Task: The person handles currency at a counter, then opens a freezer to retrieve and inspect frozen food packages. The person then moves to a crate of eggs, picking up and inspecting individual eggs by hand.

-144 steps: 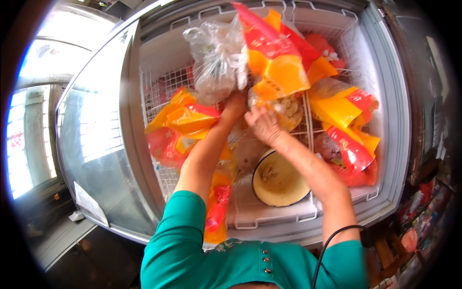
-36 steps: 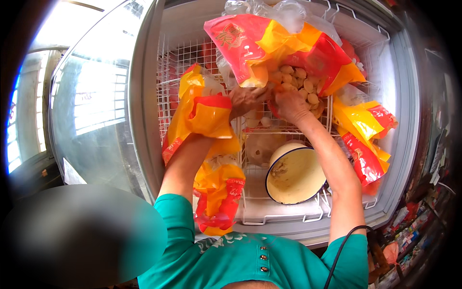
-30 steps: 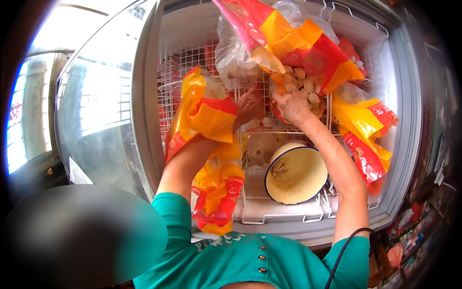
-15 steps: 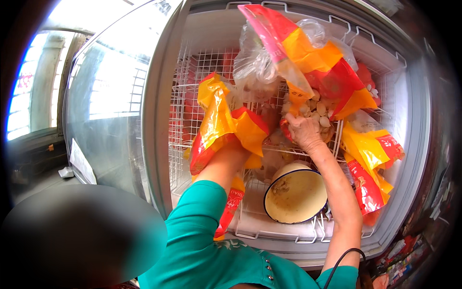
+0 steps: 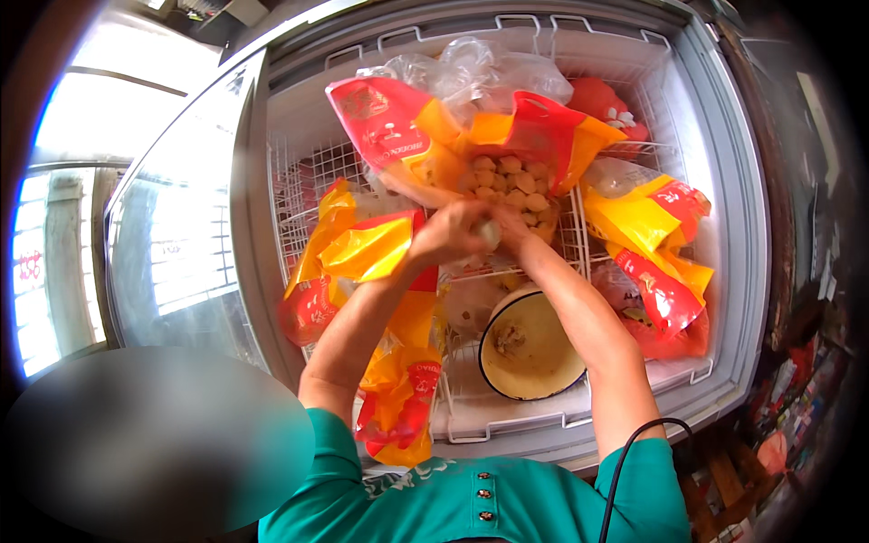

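Observation:
My left hand is closed around pale, dumpling-like pieces that show at its fingertips. It is at the near edge of an open red, yellow and orange plastic bag, partly blurred by motion. My right hand meets it there, at the bag's near rim; its fingers are mostly hidden. Several rounded dumplings lie inside the bag. Nearer to me stands a cream enamel bowl with a dark rim and some crumbs in it, below my right forearm.
Everything sits in wire baskets inside a chest freezer. More red and yellow bags lie left, and another bag lies right. Clear plastic bags are behind. The glass lid stands raised at left.
My left hand has come out of the left-hand bag and moved right to the middle bag. My right hand has shifted left. The middle bag is spread wider, and the view has turned.

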### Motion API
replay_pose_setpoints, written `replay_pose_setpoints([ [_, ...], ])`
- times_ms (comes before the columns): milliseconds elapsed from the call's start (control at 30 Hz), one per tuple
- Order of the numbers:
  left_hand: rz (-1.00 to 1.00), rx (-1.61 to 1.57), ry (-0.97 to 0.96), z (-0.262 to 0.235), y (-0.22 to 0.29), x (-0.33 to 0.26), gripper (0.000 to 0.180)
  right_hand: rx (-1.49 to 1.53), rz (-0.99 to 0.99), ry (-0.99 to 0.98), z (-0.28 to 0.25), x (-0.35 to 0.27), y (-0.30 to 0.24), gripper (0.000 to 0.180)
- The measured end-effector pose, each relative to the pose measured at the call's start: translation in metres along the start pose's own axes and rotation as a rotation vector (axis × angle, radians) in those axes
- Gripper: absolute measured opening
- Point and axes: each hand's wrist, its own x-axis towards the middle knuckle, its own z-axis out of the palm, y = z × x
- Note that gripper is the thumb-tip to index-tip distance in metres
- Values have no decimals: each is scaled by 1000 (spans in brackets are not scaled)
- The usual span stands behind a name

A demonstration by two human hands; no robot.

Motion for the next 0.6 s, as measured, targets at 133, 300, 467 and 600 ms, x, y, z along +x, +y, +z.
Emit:
replay_pose_setpoints([
  [133, -101, -376, 109, 4, 32, 48, 33, 692, -86, 365, 11, -6, -14, 26],
  [300, -48, -292, 546, 35, -1, 84, 37, 133, -25, 348, 34, -8, 7, 20],
  [467, 140, -201, 640, 41, -44, 46, 28, -92, 22, 196, 30, -8, 7, 21],
  [600, -137, 58, 118, 40, -28, -9, 21, -51, 18, 257, 18, -23, 26, 18],
])
